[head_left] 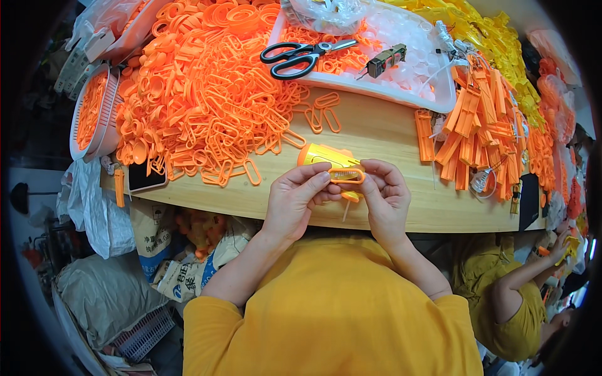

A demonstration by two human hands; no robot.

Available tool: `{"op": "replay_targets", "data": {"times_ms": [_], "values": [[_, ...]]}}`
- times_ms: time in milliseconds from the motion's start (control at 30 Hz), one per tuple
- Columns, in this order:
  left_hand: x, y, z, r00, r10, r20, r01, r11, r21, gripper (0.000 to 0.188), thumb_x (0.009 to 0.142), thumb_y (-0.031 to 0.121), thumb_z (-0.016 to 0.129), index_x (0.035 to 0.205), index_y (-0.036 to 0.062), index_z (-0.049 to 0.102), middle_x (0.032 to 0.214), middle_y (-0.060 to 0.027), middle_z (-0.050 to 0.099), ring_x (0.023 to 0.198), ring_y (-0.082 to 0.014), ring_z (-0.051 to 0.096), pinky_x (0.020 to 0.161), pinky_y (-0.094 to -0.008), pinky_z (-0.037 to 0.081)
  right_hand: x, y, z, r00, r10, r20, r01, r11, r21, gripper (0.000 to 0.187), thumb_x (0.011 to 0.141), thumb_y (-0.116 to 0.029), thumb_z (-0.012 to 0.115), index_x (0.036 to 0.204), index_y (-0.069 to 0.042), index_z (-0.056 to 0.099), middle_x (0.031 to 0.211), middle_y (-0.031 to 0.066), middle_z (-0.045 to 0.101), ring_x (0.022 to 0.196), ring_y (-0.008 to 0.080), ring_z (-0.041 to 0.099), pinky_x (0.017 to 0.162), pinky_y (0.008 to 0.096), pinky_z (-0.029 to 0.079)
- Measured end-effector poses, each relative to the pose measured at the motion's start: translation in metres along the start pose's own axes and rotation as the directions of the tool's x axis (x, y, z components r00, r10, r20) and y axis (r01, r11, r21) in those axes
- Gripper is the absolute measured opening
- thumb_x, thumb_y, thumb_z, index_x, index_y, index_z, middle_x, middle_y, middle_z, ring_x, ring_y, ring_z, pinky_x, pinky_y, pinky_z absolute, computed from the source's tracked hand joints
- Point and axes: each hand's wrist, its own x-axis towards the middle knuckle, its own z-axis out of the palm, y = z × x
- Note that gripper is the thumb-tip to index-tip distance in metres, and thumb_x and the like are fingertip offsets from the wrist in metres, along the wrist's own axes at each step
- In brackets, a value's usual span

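Left hand (295, 197) and right hand (387, 194) pinching orange loop (348, 182) between them, near front edge of table (376, 119). Yellow casing (326, 155) just behind; whether also gripped, cannot tell. Likely risk: uneven pressure twisting loop loose, dropping it.

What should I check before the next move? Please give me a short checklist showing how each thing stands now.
1. Left hand on the orange oval plastic loop: ok, at its left end.
2. Right hand on the same loop: ok, at its right end.
3. Loop secured to the yellow-and-orange plastic piece: cannot tell; the hands cover part of both.
4. Black-handled metal scissors apart from the hands: ok, lying by the white plastic tray.
5. Heaped loose orange plastic loops tidily contained: not ok; they spread over the wooden tabletop.
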Motion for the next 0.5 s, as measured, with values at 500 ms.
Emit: {"op": "replay_targets", "data": {"times_ms": [500], "values": [[0.0018, -0.0070, 0.0026, 0.996, 0.070, -0.046, -0.069, 0.997, 0.021, 0.016, 0.095, 0.006, 0.059, 0.108, 0.0003, 0.065, 0.088, -0.0114, 0.069, 0.076, -0.0178, 0.069, 0.070, -0.0289, 0.058, -0.0013, -0.0030, 0.0013, 1.000, 0.023, -0.017, -0.023, 1.000, 0.020, 0.023, 0.099, -0.006, 0.051, 0.120, 0.004, 0.053, 0.109, 0.0132, 0.064, 0.095, 0.0218, 0.069, 0.087, 0.0305, 0.054]]}}
